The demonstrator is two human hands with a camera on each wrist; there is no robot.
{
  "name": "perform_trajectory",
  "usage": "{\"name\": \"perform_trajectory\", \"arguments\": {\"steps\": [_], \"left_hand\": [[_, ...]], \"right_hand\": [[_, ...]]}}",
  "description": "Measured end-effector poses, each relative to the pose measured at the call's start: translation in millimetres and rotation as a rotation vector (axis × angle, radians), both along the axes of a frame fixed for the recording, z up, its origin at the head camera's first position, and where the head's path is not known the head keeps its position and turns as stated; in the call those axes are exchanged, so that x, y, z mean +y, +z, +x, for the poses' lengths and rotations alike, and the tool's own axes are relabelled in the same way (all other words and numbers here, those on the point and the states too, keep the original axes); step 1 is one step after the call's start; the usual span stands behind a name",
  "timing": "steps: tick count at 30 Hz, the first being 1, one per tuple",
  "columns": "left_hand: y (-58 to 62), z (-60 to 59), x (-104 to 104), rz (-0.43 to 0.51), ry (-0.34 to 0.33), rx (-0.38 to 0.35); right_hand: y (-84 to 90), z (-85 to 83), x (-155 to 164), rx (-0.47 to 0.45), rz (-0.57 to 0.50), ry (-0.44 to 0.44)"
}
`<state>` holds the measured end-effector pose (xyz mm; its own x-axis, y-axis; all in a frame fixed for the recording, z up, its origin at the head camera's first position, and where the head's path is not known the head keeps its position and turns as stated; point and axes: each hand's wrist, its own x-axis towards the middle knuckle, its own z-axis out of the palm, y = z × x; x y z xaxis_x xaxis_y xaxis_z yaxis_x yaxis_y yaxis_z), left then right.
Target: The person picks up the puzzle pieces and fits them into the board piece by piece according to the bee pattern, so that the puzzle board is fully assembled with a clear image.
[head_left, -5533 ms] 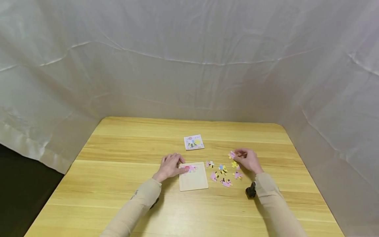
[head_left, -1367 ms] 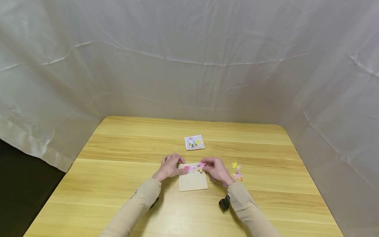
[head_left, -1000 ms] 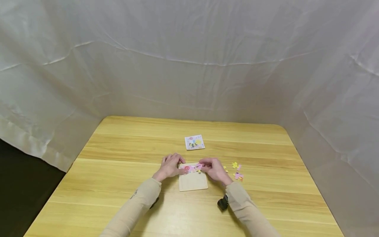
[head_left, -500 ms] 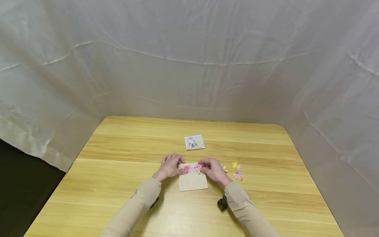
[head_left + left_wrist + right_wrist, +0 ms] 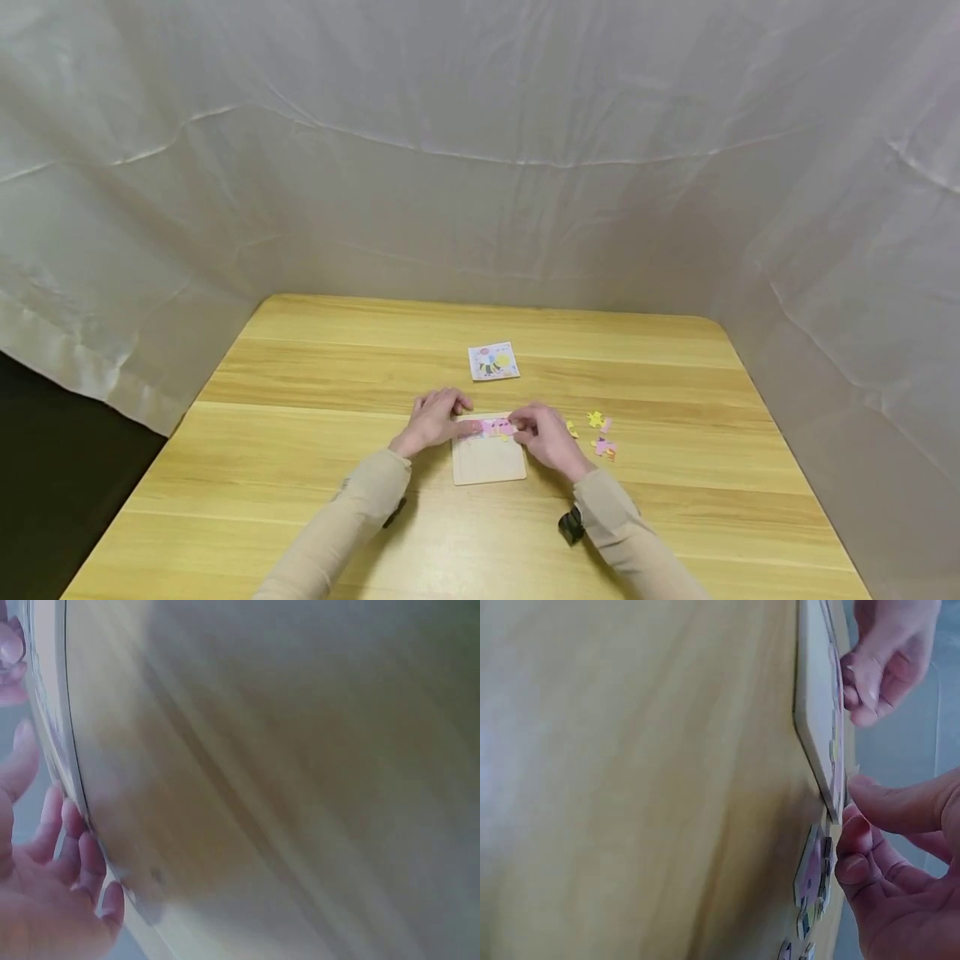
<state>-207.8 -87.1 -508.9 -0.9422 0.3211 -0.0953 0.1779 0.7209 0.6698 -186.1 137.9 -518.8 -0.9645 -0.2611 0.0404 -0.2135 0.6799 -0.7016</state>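
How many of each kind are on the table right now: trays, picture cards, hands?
Puzzle tray: 1
Picture card: 1
Hands: 2, left hand and right hand
Loose pieces: too small and partly hidden to count
Total counted: 4
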Motion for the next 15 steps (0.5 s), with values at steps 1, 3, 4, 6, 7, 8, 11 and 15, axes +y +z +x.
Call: {"name": "perform_trajectory", "arguments": {"steps": [1, 3, 4, 6, 7, 8, 11, 15], "left_hand": [[0.3, -0.2, 3.8, 0.000, 0.014, 0.007], [1.5, -0.4, 12.3, -0.017, 0.034, 0.024], [2.3, -0.6, 16.7, -0.026, 0.047, 0.024], [3.9, -1.2, 24.8, -0.052, 0.065, 0.024], [4.8, -1.3, 28.4, -0.065, 0.075, 0.023], [5.0, -1.3, 31.7, -0.082, 0.084, 0.024], [3.6, -2.2, 38.7, -0.127, 0.107, 0.035], [-0.1, -3.5, 42.0, -0.164, 0.131, 0.055]], "right_hand": [[0.0, 0.6, 0.3, 0.005, 0.006, -0.003], [0.2, 1.2, 0.5, 0.008, 0.009, -0.012], [0.2, 1.3, 0.2, 0.006, 0.008, -0.021], [-0.4, 1.4, -0.7, 0.002, 0.006, -0.037], [-0.7, 1.2, -1.1, -0.004, 0.007, -0.048], [-1.0, 1.2, -1.6, -0.007, 0.009, -0.057], [-2.0, 0.8, -2.9, -0.013, 0.020, -0.080], [-1.4, 0.5, -4.5, -0.015, 0.022, -0.091]]}}
